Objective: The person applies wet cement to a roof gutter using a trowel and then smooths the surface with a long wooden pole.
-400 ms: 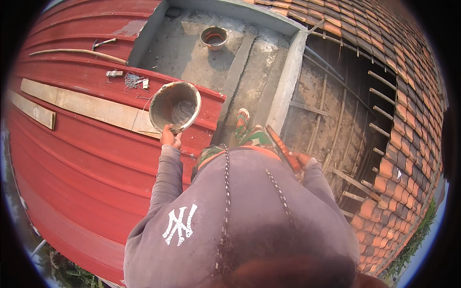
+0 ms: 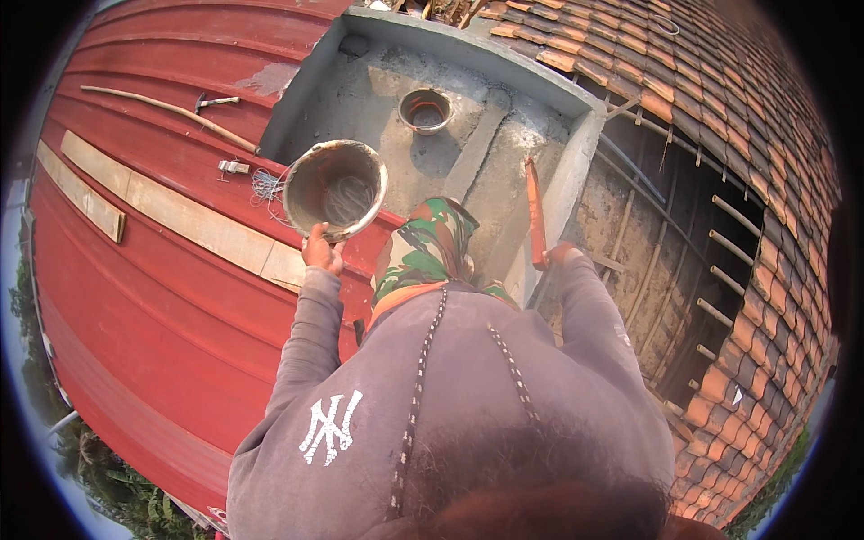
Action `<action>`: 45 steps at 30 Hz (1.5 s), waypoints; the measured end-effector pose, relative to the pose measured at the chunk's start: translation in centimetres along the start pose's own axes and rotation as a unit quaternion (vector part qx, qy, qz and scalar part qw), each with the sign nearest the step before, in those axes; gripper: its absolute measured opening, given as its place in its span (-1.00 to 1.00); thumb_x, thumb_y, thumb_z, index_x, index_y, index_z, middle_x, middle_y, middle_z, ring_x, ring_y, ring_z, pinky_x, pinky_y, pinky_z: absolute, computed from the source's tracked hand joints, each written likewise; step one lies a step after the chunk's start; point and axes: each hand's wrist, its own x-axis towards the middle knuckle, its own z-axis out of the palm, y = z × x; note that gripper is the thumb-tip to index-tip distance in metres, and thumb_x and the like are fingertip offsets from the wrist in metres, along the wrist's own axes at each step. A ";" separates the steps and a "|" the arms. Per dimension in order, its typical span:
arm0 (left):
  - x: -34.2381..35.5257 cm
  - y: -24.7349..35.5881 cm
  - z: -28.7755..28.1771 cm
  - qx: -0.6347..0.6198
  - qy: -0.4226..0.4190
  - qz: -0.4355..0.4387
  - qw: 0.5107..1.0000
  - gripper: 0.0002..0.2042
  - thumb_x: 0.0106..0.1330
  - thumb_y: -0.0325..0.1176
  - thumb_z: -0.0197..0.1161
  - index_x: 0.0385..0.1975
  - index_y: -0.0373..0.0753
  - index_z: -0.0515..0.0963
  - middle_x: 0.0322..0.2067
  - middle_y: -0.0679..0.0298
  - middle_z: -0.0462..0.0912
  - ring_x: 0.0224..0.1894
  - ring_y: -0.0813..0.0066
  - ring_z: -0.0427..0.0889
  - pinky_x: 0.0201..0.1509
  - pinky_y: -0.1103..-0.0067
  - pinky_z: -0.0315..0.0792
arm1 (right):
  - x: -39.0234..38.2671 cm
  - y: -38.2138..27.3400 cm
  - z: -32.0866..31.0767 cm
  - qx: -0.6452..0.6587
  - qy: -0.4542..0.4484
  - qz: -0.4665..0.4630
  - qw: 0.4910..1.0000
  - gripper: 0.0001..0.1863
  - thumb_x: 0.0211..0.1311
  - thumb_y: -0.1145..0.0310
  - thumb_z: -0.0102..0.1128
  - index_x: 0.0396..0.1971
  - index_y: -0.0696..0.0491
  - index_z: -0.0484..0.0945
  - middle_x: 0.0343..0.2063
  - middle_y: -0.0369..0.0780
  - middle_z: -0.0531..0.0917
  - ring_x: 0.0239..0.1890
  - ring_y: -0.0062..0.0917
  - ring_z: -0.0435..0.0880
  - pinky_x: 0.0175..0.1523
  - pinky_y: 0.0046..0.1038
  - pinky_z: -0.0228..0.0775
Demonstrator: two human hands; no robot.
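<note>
Two buckets are counted: a larger bucket (image 2: 308, 183) left of centre and a smaller bucket (image 2: 424, 131) at upper centre. One long orange tool (image 2: 536, 211), one hammer (image 2: 216, 103) and one pole (image 2: 193, 117) are also noted, the latter two at upper left. The larger bucket's near rim is gripped by the left hand (image 2: 321, 252), fingers closed. The tool's lower end is held in the right hand (image 2: 564, 255); individual finger spacing cannot be told. Greyish residue is seen inside the larger bucket; the smaller bucket's contents cannot be identified.

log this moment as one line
left hand: gripping bucket by rim | right hand: holding long orange tool | rest: another bucket on concrete, hammer on red roof
</note>
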 end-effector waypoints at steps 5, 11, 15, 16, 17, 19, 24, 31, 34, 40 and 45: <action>9.4 -2.1 9.7 0.009 -0.005 -0.016 1.000 -0.40 0.20 -0.52 0.34 0.24 -0.27 0.25 0.06 0.01 0.50 0.04 0.04 0.63 0.05 0.00 0.62 | 2.8 -3.1 -2.5 0.251 -0.007 -0.007 0.968 -0.43 0.36 -0.01 0.24 0.13 0.16 0.64 0.13 -0.01 0.68 0.17 -0.19 0.66 0.26 -0.26 0.45; 23.5 -9.2 21.4 0.141 0.039 -0.118 0.982 -0.19 0.21 -0.44 0.38 0.45 -0.26 0.08 0.21 -0.03 0.46 0.03 0.08 0.64 -0.09 0.18 0.64 | 8.3 -0.5 7.9 0.477 -0.126 0.176 0.852 -0.56 0.35 0.17 0.25 0.11 0.14 0.60 -0.16 -0.07 0.74 -0.15 -0.25 0.72 -0.09 -0.15 0.54; 35.2 -15.1 28.0 0.195 0.069 -0.184 0.961 -0.09 0.25 -0.41 0.38 0.55 -0.22 -0.04 0.25 -0.06 0.46 -0.09 0.10 0.69 -0.29 0.28 0.62 | 7.0 -3.7 3.7 0.417 -0.111 0.125 0.893 -0.69 0.28 0.24 0.35 -0.15 0.18 0.70 -0.35 -0.11 0.72 -0.37 -0.38 0.70 -0.32 -0.25 0.53; 38.7 -16.9 29.1 0.193 0.076 -0.186 0.961 -0.09 0.26 -0.41 0.38 0.55 -0.22 -0.05 0.24 -0.06 0.47 -0.13 0.11 0.69 -0.32 0.29 0.61 | 6.6 -6.6 0.8 0.473 -0.152 0.194 0.846 -0.70 0.28 0.25 0.36 -0.14 0.17 0.70 -0.35 -0.12 0.72 -0.37 -0.37 0.69 -0.32 -0.26 0.53; 42.3 -19.6 29.4 0.185 0.084 -0.190 0.960 -0.10 0.27 -0.40 0.39 0.55 -0.21 -0.05 0.23 -0.06 0.48 -0.16 0.11 0.70 -0.34 0.30 0.61 | 7.9 -8.4 -1.7 0.540 -0.152 0.271 0.782 -0.70 0.27 0.25 0.37 -0.14 0.15 0.70 -0.37 -0.14 0.71 -0.38 -0.37 0.67 -0.33 -0.26 0.53; 45.8 -22.6 32.6 0.205 0.115 -0.203 0.951 -0.11 0.32 -0.33 0.41 0.55 -0.21 -0.06 0.24 -0.07 0.46 -0.08 0.06 0.69 -0.32 0.31 0.63 | 11.2 -11.1 -5.6 0.553 -0.115 0.269 0.780 -0.73 0.28 0.28 0.37 -0.09 0.07 0.68 -0.42 -0.24 0.66 -0.44 -0.46 0.60 -0.37 -0.33 0.50; 54.8 -25.8 32.3 0.378 0.131 -0.315 0.861 0.09 0.23 -0.03 0.51 0.56 -0.32 -0.14 0.43 -0.17 0.24 0.29 -0.08 0.51 0.05 0.17 0.65 | 27.9 -18.0 -15.6 0.598 -0.068 0.294 0.742 -0.68 0.31 0.24 0.35 -0.02 0.06 0.66 -0.43 -0.36 0.62 -0.47 -0.67 0.52 -0.46 -0.53 0.38; 56.1 -18.6 20.7 0.701 -0.023 -0.120 0.703 0.09 0.19 0.03 0.50 0.51 -0.50 -0.02 0.42 -0.29 0.25 0.48 -0.07 0.28 0.52 0.31 0.24 | 60.3 -25.2 -25.0 0.411 -0.004 0.121 0.904 -0.01 0.03 -0.01 0.47 0.40 0.24 0.33 0.33 0.11 0.47 0.36 -0.15 0.49 0.43 -0.27 0.30; 56.7 -11.9 18.0 0.745 -0.086 -0.092 0.655 -0.01 0.26 -0.03 0.45 0.51 -0.45 0.03 0.38 -0.29 0.32 0.46 -0.09 0.33 0.54 0.33 0.20 | 72.9 -23.8 -23.9 0.515 0.037 0.124 0.847 0.00 -0.05 0.15 0.38 0.44 0.22 0.26 0.32 0.10 0.48 0.34 -0.12 0.50 0.41 -0.28 0.31; 50.8 -2.8 9.9 0.662 0.108 -0.176 0.720 -0.17 0.32 -0.11 0.41 0.48 -0.35 0.17 0.23 -0.23 0.54 0.28 0.00 0.57 0.34 0.31 0.43 | 75.5 -30.9 -23.0 0.543 -0.035 0.136 0.828 -0.48 -0.01 0.36 0.39 0.01 0.17 0.54 -0.13 -0.02 0.69 -0.14 -0.28 0.69 -0.01 -0.22 0.54; 43.6 -3.3 7.3 0.514 0.173 -0.290 0.788 -0.20 0.33 -0.14 0.39 0.48 -0.35 0.17 0.20 -0.13 0.58 0.18 0.12 0.64 0.26 0.38 0.49 | 64.4 -36.5 -27.9 0.438 0.033 0.124 0.890 -0.47 0.06 0.10 0.53 -0.14 0.24 0.64 -0.29 -0.02 0.74 -0.23 -0.22 0.73 -0.05 -0.26 0.55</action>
